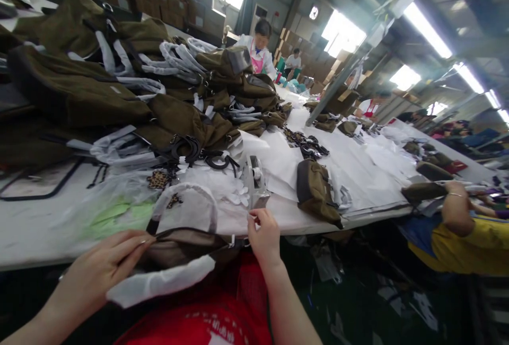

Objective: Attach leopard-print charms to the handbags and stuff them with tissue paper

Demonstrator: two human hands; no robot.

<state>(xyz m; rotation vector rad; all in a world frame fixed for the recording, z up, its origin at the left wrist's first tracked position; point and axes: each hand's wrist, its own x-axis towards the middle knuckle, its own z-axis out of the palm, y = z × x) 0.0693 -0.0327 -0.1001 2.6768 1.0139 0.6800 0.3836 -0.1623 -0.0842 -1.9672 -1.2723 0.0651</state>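
A brown handbag point(185, 245) lies at the table's front edge, against my red apron. Its two handles are wrapped in white padding; one handle point(163, 280) droops toward me, and the other stands up on the table side. My left hand point(113, 260) is closed on the bag's upper left edge, thumb and fingers pressed together. Just in front of a tape dispenser point(255, 180), my right hand point(263, 233) makes a pinch with thumb and forefinger. Whatever is between those fingertips is too small to make out.
Olive-brown bags point(91, 88) with wrapped handles are heaped on the left. Black straps point(218, 159) and a plastic bag with green sheets point(123, 218) lie nearby. A small brown bag point(318, 188) stands right of the dispenser. A person in yellow point(473, 241) works at the right.
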